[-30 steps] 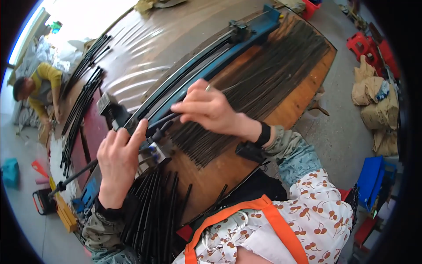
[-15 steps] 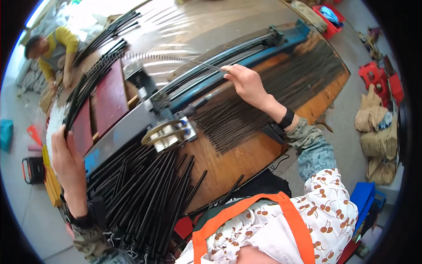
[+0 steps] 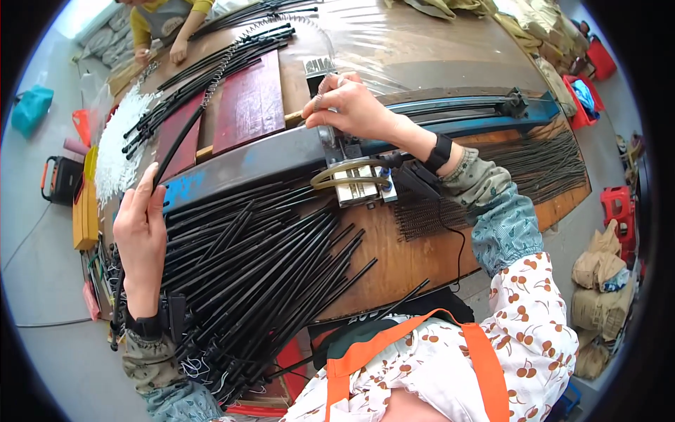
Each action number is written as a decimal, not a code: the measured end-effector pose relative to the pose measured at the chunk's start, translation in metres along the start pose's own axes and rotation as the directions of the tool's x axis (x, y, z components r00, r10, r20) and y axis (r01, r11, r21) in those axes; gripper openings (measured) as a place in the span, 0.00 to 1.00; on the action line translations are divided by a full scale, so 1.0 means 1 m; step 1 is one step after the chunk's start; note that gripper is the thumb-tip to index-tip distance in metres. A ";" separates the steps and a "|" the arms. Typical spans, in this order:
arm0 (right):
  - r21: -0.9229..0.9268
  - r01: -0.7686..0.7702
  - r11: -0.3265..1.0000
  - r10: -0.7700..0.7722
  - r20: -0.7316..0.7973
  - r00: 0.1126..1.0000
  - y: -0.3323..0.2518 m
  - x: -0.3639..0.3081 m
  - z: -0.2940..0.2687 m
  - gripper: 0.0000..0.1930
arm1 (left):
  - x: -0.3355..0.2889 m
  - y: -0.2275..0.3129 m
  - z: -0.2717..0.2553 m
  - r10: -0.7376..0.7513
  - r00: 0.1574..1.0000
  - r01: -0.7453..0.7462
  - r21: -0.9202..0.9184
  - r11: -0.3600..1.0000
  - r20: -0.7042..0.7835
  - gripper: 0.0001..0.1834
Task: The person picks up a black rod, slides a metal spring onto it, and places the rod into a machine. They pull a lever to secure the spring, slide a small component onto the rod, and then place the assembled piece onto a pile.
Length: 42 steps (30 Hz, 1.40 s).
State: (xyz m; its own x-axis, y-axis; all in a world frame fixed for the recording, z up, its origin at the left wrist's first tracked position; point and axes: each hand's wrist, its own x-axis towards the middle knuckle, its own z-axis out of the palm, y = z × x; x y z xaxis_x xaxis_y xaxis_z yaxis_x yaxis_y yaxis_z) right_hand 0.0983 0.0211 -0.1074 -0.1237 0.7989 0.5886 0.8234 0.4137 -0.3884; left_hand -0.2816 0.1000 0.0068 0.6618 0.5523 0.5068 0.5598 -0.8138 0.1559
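My left hand is closed around a thin black tube, which slants up and away over the near left of the table. From the tube's far end comes a long thin coil spring. The spring arches back and over to my right hand, whose fingers are pinched on it just above the bench device. That device has a silver block with a pale hose loop and sits on a grey metal beam. How much of the spring lies inside the tube is hidden.
Many black tubes lie piled at the near edge, with more bundled beyond the red boards. Loose springs cover the right side beside a blue rail. White pieces are heaped left. A co-worker's hand shows far left.
My right hand has come left from over the blue rail to the device, still pinching the spring, which bends in a tighter arch. My left hand keeps the tube. The view has turned.
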 end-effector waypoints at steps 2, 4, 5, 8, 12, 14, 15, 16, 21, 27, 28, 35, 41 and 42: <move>-0.063 0.010 0.998 -0.001 0.130 0.992 -0.009 0.014 0.004 0.10 | -0.001 -0.004 0.006 -0.001 1.000 0.001 -0.010 1.000 -0.005 0.20; -0.269 0.097 0.958 -0.028 0.249 0.968 -0.014 0.018 0.011 0.09 | 0.003 -0.003 0.013 0.005 1.000 -0.005 -0.017 1.000 -0.024 0.20; -0.319 0.129 0.939 -0.043 0.263 0.964 -0.011 0.018 0.011 0.08 | 0.007 -0.002 0.018 0.002 1.000 -0.002 -0.013 1.000 -0.027 0.20; -0.504 0.145 0.851 -0.151 0.030 0.988 0.014 -0.011 -0.018 0.02 | 0.012 -0.010 0.027 0.014 1.000 -0.014 0.001 1.000 0.011 0.21; -0.676 -0.046 0.736 -0.014 -0.084 0.996 0.053 -0.103 -0.087 0.08 | 0.013 -0.028 0.049 0.037 0.994 -0.049 0.109 0.993 0.107 0.21; -0.736 -0.143 0.662 0.076 -0.124 0.989 0.066 -0.144 -0.136 0.06 | 0.030 -0.005 0.067 0.067 0.976 -0.091 0.108 0.990 0.209 0.20; -0.773 -0.218 0.596 0.173 -0.142 0.975 0.076 -0.165 -0.160 0.05 | 0.039 0.006 0.090 0.108 0.957 -0.150 0.141 0.979 0.269 0.19; -0.808 -0.219 0.547 0.182 -0.141 0.973 0.078 -0.179 -0.182 0.04 | 0.051 0.024 0.115 0.210 0.945 -0.221 0.019 0.975 0.251 0.19; -0.769 -0.292 0.569 0.236 -0.187 0.954 0.112 -0.219 -0.204 0.05 | 0.079 0.063 0.186 0.343 0.936 -0.327 -0.160 0.931 0.079 0.13; -0.688 -0.324 0.649 0.180 -0.275 0.945 0.107 -0.214 -0.183 0.04 | 0.063 0.053 0.195 0.279 0.956 -0.250 -0.246 0.937 0.093 0.16; -0.693 -0.326 0.643 0.166 -0.290 0.943 0.106 -0.216 -0.182 0.04 | 0.065 0.055 0.196 0.271 0.957 -0.231 -0.290 0.929 0.106 0.15; -0.731 -0.377 0.569 0.281 -0.258 0.924 0.110 -0.225 -0.190 0.05 | 0.062 0.057 0.194 0.200 0.979 -0.167 -0.397 0.903 0.043 0.12; -0.692 -0.192 0.696 0.167 -0.104 0.980 0.009 -0.174 -0.135 0.22 | 0.068 0.066 0.190 0.209 0.941 -0.165 -0.179 0.970 0.266 0.13; -0.641 -0.167 0.749 0.137 -0.096 0.986 0.008 -0.181 -0.122 0.20 | 0.069 0.069 0.202 0.207 0.944 -0.162 -0.186 0.969 0.257 0.13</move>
State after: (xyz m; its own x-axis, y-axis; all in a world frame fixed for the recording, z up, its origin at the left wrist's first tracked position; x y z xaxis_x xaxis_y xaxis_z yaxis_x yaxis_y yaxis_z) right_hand 0.1950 -0.1731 -0.1307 0.0440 0.8023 0.5953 0.9925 -0.1030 0.0655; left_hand -0.0966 0.1189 -0.1185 0.8688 0.3990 0.2933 0.3422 -0.9118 0.2269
